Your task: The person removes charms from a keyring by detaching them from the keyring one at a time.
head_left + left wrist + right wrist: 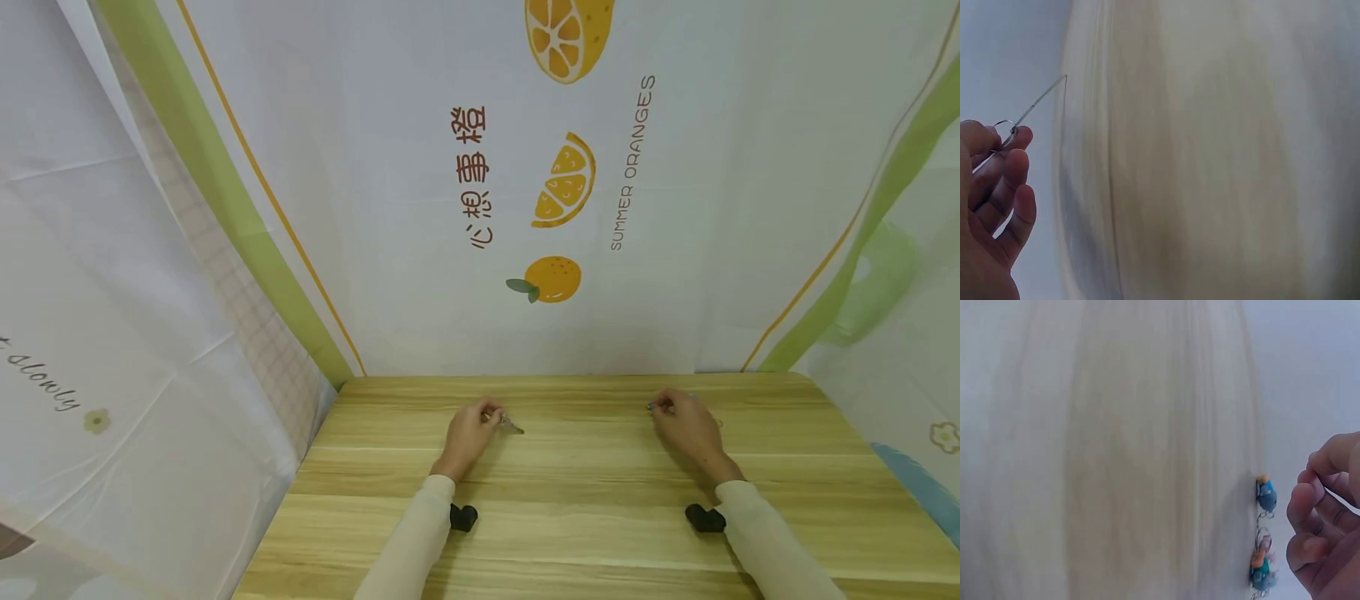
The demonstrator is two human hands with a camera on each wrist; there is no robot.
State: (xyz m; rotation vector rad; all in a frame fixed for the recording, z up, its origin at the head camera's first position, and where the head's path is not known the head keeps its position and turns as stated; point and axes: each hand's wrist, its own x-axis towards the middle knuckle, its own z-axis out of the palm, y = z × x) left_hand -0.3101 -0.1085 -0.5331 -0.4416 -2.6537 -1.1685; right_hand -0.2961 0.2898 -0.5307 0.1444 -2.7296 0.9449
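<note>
My left hand (470,433) pinches the metal ring of a keychain (1013,130) between thumb and fingertips. From that ring a thin, flat pendant (1044,97) sticks out, looking narrow and silvery with a darker tip in the head view. My right hand (686,425) hovers near the far table edge with fingers loosely curled and thumb close to the index finger; nothing shows between them. Beside it in the right wrist view are two small figurine keychains, one blue and orange (1266,495), the other green, orange and grey (1262,572). The right hand partly hides them in the head view.
Both hands are over a wood-grain table (570,517). Behind its far edge hangs a white cloth (405,317) printed with oranges and lettering. More printed cloth (150,350) hangs at the left side. Black wrist mounts (464,517) sit on both forearms.
</note>
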